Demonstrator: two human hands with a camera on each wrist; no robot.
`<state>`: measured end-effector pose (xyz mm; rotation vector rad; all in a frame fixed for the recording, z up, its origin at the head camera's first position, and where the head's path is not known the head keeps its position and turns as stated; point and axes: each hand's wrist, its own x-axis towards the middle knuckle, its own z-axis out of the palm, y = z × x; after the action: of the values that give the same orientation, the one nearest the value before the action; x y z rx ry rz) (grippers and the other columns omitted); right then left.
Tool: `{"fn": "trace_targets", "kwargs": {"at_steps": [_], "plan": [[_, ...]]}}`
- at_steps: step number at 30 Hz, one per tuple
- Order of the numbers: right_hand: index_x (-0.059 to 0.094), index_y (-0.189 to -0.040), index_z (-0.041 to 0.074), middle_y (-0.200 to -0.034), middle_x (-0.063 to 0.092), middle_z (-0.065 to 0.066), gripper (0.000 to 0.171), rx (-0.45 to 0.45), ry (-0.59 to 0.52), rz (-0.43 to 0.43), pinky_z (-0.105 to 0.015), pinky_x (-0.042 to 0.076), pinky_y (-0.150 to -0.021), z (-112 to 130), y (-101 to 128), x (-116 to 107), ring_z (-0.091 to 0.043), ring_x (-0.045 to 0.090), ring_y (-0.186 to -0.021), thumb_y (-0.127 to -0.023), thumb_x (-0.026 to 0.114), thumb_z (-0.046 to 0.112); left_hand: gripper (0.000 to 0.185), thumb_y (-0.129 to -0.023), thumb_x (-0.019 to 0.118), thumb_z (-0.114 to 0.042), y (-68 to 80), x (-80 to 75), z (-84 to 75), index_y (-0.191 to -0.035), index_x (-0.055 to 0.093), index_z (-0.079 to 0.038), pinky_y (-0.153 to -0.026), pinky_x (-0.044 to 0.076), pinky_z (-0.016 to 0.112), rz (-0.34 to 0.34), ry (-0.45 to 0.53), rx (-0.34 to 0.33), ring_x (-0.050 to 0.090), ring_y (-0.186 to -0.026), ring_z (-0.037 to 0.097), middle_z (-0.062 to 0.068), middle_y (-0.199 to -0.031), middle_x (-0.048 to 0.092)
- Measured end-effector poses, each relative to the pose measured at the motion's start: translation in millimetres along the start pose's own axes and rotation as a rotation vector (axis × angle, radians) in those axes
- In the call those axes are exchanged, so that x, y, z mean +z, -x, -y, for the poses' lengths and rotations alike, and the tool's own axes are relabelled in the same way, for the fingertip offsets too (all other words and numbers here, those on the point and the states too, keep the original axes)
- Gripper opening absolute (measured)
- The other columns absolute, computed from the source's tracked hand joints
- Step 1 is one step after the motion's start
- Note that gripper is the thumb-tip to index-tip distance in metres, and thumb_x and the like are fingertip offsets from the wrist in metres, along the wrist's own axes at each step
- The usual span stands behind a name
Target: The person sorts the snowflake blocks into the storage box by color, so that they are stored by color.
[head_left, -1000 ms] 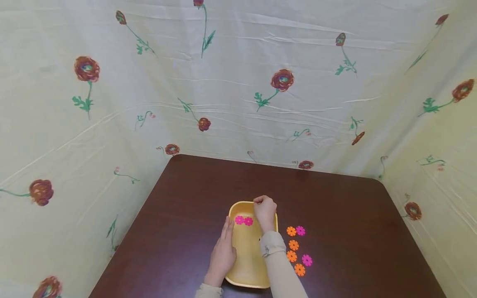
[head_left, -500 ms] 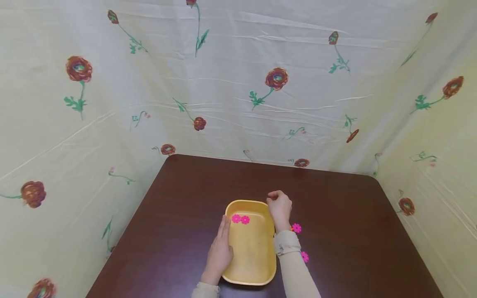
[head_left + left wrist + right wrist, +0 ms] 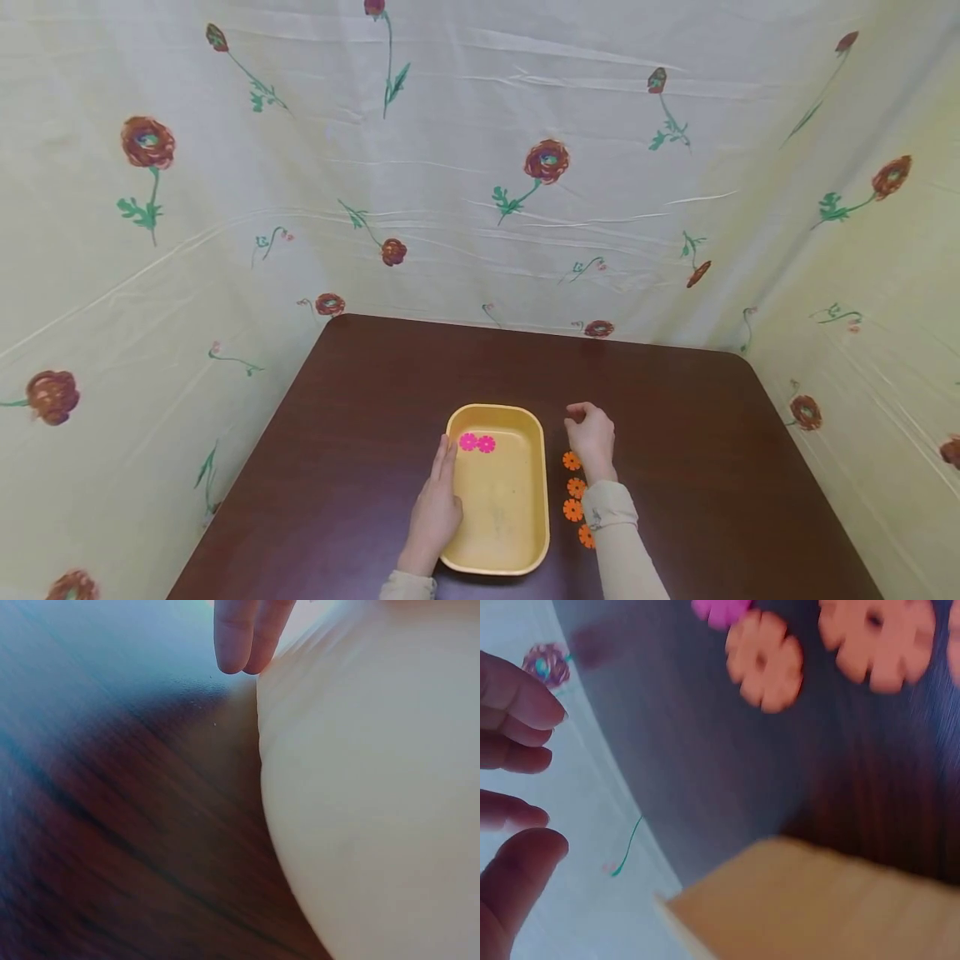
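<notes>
The left hand (image 3: 437,508), fingers straight, rests against the yellow tray (image 3: 501,533) at lower centre of the table (image 3: 675,417). The right hand (image 3: 592,435), loosely curled and seemingly empty, hovers over orange flower discs (image 3: 573,487) right of the tray; two pink discs (image 3: 477,442) lie inside.

A tray (image 3: 497,533) sits on the surface (image 3: 360,400) near its front edge, about midway across. Two flower discs (image 3: 477,442) lie side by side and touching inside the tray, at its far end. The left hand (image 3: 437,510) rests against the tray's left wall. Right of the tray, a row of discs (image 3: 573,486) runs front to back on the surface, and the right hand (image 3: 592,439) is above the row's far end.
</notes>
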<state>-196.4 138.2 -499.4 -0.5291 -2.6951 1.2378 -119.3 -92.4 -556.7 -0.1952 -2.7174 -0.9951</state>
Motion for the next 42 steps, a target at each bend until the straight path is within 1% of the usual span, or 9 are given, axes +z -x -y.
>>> {"fn": "trace_targets", "kwargs": {"at_steps": [4, 8, 11, 13, 16, 26, 29, 38, 42], "plan": [[0.063, -0.107, 0.003, -0.106, 0.059, -0.020, 0.023, -0.041, 0.034, 0.026, -0.031, 0.047, -0.054, -19.0, -1.3, -2.2, -0.024, 0.054, -0.068, -0.084, 0.061, 0.007, 0.077, -0.065, 0.055, 0.015, 0.4, 0.7, 0.4, -0.138, 0.036, -0.002, -0.049, 0.037, 0.030, -0.003, -0.001, 0.005, 0.053, -0.067, 0.026, 0.012, -0.149, 0.026], [0.062, -0.107, 0.001, -0.103, 0.060, -0.021, 0.024, -0.054, 0.063, 0.061, -0.031, 0.048, -0.057, -34.4, -0.3, -6.8, -0.020, 0.052, -0.062, -0.084, 0.061, 0.007, 0.077, -0.066, 0.056, 0.015, 0.4, 0.2, 0.3, -0.138, 0.037, -0.001, -0.050, 0.039, 0.031, -0.002, -0.009, 0.005, 0.053, -0.066, 0.026, 0.012, -0.148, 0.026], [0.062, -0.108, 0.000, -0.104, 0.059, -0.021, 0.026, -0.046, 0.089, 0.084, -0.039, 0.051, -0.069, -44.5, 1.1, -9.0, -0.023, 0.056, -0.070, -0.083, 0.062, 0.006, 0.076, -0.066, 0.055, 0.015, 0.8, -0.9, -0.3, -0.138, 0.037, -0.001, -0.050, 0.038, 0.031, -0.001, -0.009, 0.005, 0.051, -0.065, 0.024, 0.012, -0.148, 0.026], [0.061, -0.109, 0.000, -0.106, 0.059, -0.021, 0.027, -0.037, 0.107, 0.098, -0.044, 0.049, -0.077, -50.0, 1.8, -9.4, -0.027, 0.056, -0.078, -0.082, 0.062, 0.005, 0.076, -0.066, 0.055, 0.014, 1.1, -1.6, -0.7, -0.138, 0.037, -0.001, -0.050, 0.037, 0.030, -0.002, -0.006, 0.006, 0.051, -0.065, 0.024, 0.012, -0.148, 0.026], [0.060, -0.111, 0.001, -0.108, 0.057, -0.022, 0.030, -0.018, 0.130, 0.115, -0.048, 0.046, -0.082, -56.1, 3.3, -9.2, -0.031, 0.056, -0.086, -0.081, 0.063, 0.004, 0.076, -0.066, 0.054, 0.015, 1.6, -2.4, -0.9, -0.138, 0.037, 0.000, -0.050, 0.037, 0.029, -0.004, -0.002, 0.009, 0.051, -0.065, 0.024, 0.013, -0.148, 0.027], [0.058, -0.115, -0.001, -0.110, 0.058, -0.021, 0.039, -0.051, 0.193, 0.129, -0.050, 0.042, -0.088, -70.1, 8.0, -5.1, -0.035, 0.054, -0.098, -0.078, 0.069, 0.007, 0.077, -0.065, 0.054, 0.015, 2.4, -3.2, -0.8, -0.138, 0.037, -0.002, -0.049, 0.037, 0.030, -0.009, -0.001, 0.007, 0.052, -0.066, 0.025, 0.013, -0.147, 0.028], [0.058, -0.116, 0.000, -0.111, 0.058, -0.021, 0.041, -0.059, 0.202, 0.119, -0.050, 0.042, -0.087, -72.9, 7.7, -2.9, -0.034, 0.055, -0.097, -0.078, 0.069, 0.008, 0.077, -0.065, 0.054, 0.015, 2.8, -3.1, -1.0, -0.138, 0.037, -0.001, -0.050, 0.037, 0.030, -0.015, -0.001, 0.013, 0.053, -0.066, 0.025, 0.013, -0.147, 0.028], [0.058, -0.115, 0.002, -0.107, 0.057, -0.020, 0.040, -0.077, 0.258, 0.094, -0.050, 0.044, -0.082, -76.8, 7.4, 1.3, -0.034, 0.054, -0.093, -0.077, 0.070, 0.010, 0.074, -0.067, 0.056, 0.014, 3.2, -2.1, 0.7, -0.137, 0.038, -0.001, -0.056, 0.043, 0.035, 0.002, -0.002, -0.002, 0.058, -0.079, 0.031, 0.011, -0.148, 0.027], [0.058, -0.114, 0.002, -0.106, 0.056, -0.020, 0.039, -0.068, 0.254, 0.098, -0.050, 0.044, -0.082, -75.9, 7.5, 1.1, -0.034, 0.054, -0.092, -0.078, 0.069, 0.010, 0.074, -0.067, 0.056, 0.013, 2.7, -2.2, 1.3, -0.137, 0.038, -0.001, -0.056, 0.042, 0.035, 0.002, -0.008, -0.006, 0.057, -0.077, 0.030, 0.011, -0.148, 0.026]]}}
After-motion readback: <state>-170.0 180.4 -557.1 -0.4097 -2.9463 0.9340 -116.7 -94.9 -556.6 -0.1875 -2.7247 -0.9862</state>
